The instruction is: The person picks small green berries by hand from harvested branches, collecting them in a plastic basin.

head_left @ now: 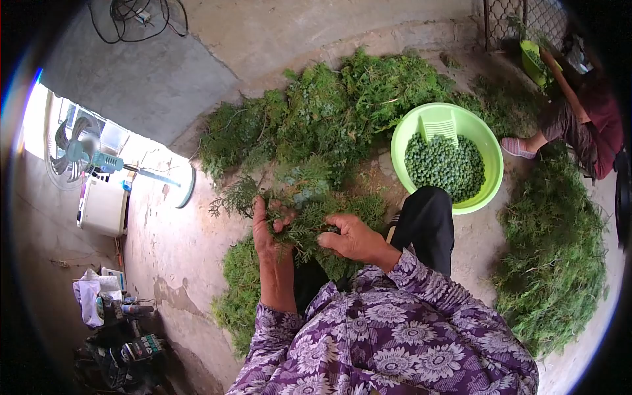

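Held over my lap is a leafy evergreen branch (pixel 306 230) with flat, scaly sprays and some pale blue-green cones. My left hand (pixel 268 234) is wrapped around it, fingers partly hidden by the foliage. At the branch's right side, my right hand (pixel 359 238) is closed in a pinch; what lies between its fingertips is too small to make out. Right of my knee stands a light green basin (pixel 492 155), partly filled with small round green cones (pixel 442 168). A ribbed washboard-like panel (pixel 439 125) is moulded into its far wall.
Cut evergreen branches (pixel 316 108) lie heaped ahead, with another pile (pixel 553 257) at right. A standing fan (pixel 85 155) is at left. Another person's leg (pixel 534 141) shows at far right, near a smaller green container (pixel 532 62). Black cable (pixel 125 13) lies top left.
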`<action>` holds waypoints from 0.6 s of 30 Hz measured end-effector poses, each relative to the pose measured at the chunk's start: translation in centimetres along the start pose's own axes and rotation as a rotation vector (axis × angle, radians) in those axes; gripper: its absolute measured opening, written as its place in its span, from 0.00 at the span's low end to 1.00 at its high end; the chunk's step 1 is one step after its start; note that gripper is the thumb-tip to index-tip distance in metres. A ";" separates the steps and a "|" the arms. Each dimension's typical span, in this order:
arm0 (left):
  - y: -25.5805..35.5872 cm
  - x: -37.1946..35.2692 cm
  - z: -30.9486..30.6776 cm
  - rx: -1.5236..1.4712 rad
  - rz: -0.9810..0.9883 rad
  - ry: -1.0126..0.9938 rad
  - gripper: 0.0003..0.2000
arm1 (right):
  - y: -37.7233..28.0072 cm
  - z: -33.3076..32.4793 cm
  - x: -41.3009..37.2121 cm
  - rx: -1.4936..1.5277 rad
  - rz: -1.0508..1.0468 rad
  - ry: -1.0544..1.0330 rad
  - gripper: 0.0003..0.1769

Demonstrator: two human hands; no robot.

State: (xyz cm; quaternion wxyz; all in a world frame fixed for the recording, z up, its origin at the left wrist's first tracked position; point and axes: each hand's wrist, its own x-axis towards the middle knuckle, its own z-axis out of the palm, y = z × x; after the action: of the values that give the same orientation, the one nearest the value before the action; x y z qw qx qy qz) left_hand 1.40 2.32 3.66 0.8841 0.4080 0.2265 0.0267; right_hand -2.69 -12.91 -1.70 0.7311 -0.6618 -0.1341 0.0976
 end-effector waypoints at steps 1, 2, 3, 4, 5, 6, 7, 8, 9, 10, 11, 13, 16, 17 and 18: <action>0.0 0.1 0.0 0.001 -0.002 0.002 0.13 | -0.6 0.1 -0.3 0.001 0.003 0.001 0.16; 0.1 0.2 0.0 -0.031 0.023 -0.043 0.12 | -1.5 0.2 -0.7 0.251 0.243 -0.126 0.14; 0.2 0.4 0.0 -0.063 0.049 -0.087 0.11 | -2.3 0.4 -0.8 0.500 0.483 -0.253 0.12; 0.7 1.1 -0.6 -0.063 0.050 -0.086 0.11 | -1.3 0.9 -0.5 0.500 0.484 -0.254 0.12; 1.4 2.2 -1.5 -0.063 0.055 -0.052 0.11 | 0.6 1.6 -0.1 0.306 -0.221 -0.215 0.09; 2.0 2.9 -2.0 -0.063 0.060 -0.017 0.10 | 1.6 2.0 0.0 0.084 -0.917 -0.156 0.07; 2.6 2.4 -1.4 -0.165 0.070 0.036 0.10 | 0.7 0.4 -1.4 -0.062 -0.539 -0.374 0.05; 3.1 2.6 -1.5 -0.166 0.072 0.035 0.10 | -0.3 -0.2 -1.9 -0.063 -0.541 -0.375 0.05; 3.7 2.9 -1.9 -0.185 0.139 -0.010 0.10 | -1.6 -0.8 -2.0 0.373 -0.046 -0.324 0.04; 4.4 3.2 -2.7 -0.204 0.207 -0.052 0.10 | -2.5 -1.5 -2.0 0.789 0.464 -0.250 0.05; 4.7 4.9 -5.8 -0.261 0.118 -0.568 0.14 | -3.0 -2.7 -1.9 0.746 0.383 -0.094 0.05; 3.9 3.8 -4.4 -0.251 0.138 -0.246 0.12 | -3.8 -5.6 -1.7 0.612 0.149 0.206 0.06; 3.3 4.7 -5.0 -0.323 0.122 0.043 0.12 | -2.8 -11.2 -1.4 0.171 -0.253 0.653 0.07; 3.1 5.2 -5.6 -0.336 0.107 -0.026 0.12 | -2.4 -13.2 -1.1 -0.007 -0.294 0.802 0.09; 3.0 5.3 -6.1 -0.349 0.091 -0.094 0.13 | -1.9 -15.5 -1.4 -0.423 -0.240 0.897 0.10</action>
State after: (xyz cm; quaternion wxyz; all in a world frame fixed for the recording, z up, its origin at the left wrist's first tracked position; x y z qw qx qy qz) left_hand 4.00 9.87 0.44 0.9489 0.2590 0.1581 0.0861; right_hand 0.97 -28.20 -1.25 0.5727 -0.7521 0.1009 -0.3101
